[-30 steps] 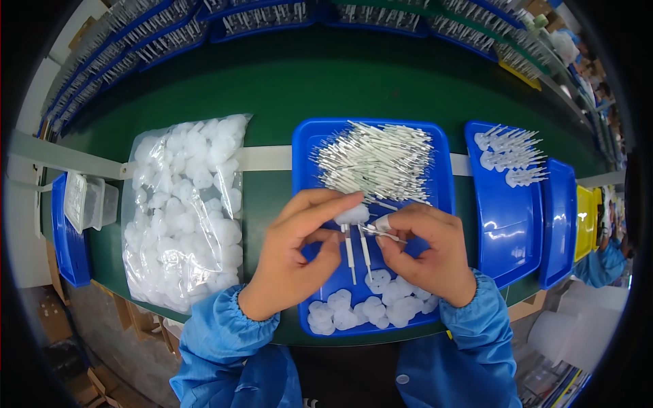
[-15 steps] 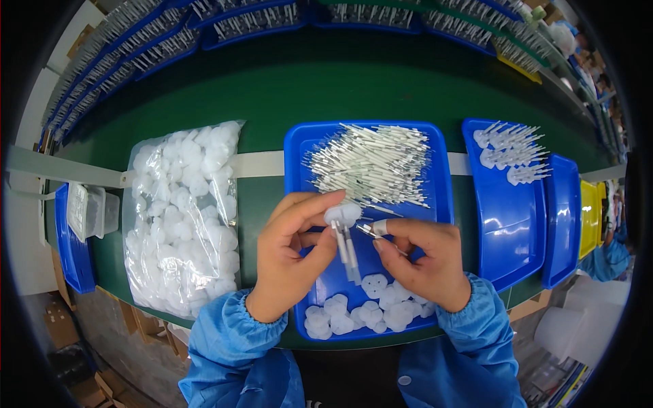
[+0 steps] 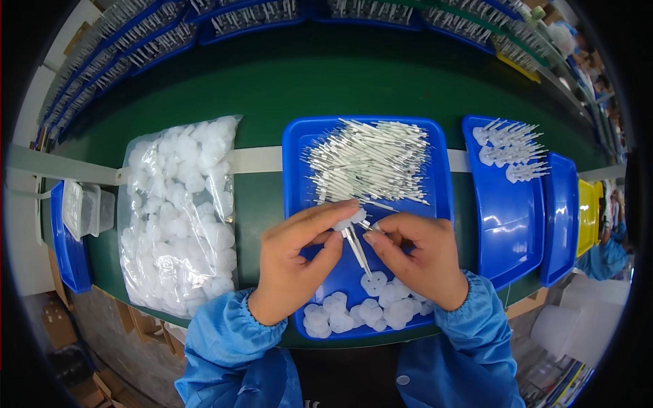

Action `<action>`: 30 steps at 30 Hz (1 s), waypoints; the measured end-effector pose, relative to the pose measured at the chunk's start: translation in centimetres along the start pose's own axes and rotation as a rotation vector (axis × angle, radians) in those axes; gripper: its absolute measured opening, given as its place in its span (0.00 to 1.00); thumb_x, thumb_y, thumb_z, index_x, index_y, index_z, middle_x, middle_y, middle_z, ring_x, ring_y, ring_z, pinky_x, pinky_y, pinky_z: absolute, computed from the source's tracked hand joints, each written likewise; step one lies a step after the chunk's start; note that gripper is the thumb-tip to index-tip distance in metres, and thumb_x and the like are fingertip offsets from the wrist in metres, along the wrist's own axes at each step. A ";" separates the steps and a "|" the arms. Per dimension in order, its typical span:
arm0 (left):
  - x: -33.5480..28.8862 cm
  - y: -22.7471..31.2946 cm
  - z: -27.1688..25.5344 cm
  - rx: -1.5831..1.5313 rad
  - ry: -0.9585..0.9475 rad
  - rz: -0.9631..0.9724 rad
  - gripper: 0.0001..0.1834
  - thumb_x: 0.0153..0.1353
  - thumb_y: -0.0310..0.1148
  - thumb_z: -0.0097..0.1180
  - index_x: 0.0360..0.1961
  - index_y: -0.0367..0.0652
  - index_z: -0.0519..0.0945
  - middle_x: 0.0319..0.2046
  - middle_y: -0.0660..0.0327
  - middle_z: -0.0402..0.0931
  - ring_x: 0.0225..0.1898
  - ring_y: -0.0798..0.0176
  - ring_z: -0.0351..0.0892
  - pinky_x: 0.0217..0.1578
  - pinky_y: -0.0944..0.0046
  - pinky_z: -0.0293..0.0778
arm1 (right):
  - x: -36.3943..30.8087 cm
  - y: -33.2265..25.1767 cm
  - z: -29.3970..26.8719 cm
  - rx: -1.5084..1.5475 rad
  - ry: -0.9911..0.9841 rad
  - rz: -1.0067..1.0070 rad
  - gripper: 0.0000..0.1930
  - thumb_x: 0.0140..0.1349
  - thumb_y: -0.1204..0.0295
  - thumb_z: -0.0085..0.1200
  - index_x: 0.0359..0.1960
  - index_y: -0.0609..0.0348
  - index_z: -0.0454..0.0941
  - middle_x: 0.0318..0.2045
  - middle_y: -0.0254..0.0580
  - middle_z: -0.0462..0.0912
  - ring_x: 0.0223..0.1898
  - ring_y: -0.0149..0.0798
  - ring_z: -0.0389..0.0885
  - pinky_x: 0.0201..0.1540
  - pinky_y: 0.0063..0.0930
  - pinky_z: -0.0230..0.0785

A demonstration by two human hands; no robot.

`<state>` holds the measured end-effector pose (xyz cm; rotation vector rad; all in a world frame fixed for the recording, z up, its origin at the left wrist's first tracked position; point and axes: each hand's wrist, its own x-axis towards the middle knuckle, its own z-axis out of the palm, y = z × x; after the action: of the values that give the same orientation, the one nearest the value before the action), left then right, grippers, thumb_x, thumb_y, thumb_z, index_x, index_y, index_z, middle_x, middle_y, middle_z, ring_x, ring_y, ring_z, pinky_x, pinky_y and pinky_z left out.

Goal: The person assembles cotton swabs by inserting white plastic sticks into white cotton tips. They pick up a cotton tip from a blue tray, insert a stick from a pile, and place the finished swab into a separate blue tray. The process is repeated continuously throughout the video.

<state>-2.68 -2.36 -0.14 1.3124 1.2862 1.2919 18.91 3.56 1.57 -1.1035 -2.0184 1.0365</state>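
Note:
Between its thumb and fingers, my left hand (image 3: 296, 262) grips a translucent white lobed plastic piece (image 3: 352, 219). A few slim white-and-metal rods (image 3: 356, 250) stick out of that piece, pointing down toward me. My right hand (image 3: 425, 258), a finger wrapped in white tape, pinches a thin rod whose metal end (image 3: 366, 224) is at the white piece; whether it has entered is hidden by the fingers. Below both hands lies a blue tray (image 3: 292, 153), with a heap of similar rods (image 3: 367, 160) in its far half and several loose white lobed pieces (image 3: 394, 306) along its near edge.
Left of the tray lies a clear bag (image 3: 178, 217) full of white pieces. To the right, another blue tray (image 3: 510, 231) bears pieces fitted with rods (image 3: 510, 149). Racks of filled blue trays (image 3: 255, 24) line the far edge. Clear boxes (image 3: 88, 211) stand far left.
My right hand has brought its rod closer to the white piece. My left hand has tilted the piece, and its rods now point more toward the lower right.

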 end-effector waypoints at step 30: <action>-0.6 0.8 0.9 0.403 -0.017 0.133 0.27 0.57 0.15 0.70 0.60 0.41 0.92 0.37 0.51 0.92 0.36 0.55 0.94 0.42 0.61 0.87 | 0.2 1.4 0.4 -0.152 0.041 -0.210 0.05 0.67 0.70 0.73 0.38 0.56 0.90 0.28 0.41 0.90 0.25 0.45 0.88 0.30 0.37 0.80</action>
<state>-1.71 -3.00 0.48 1.7088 1.5221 1.1420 19.08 4.13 0.23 -0.9546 -2.1553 0.7591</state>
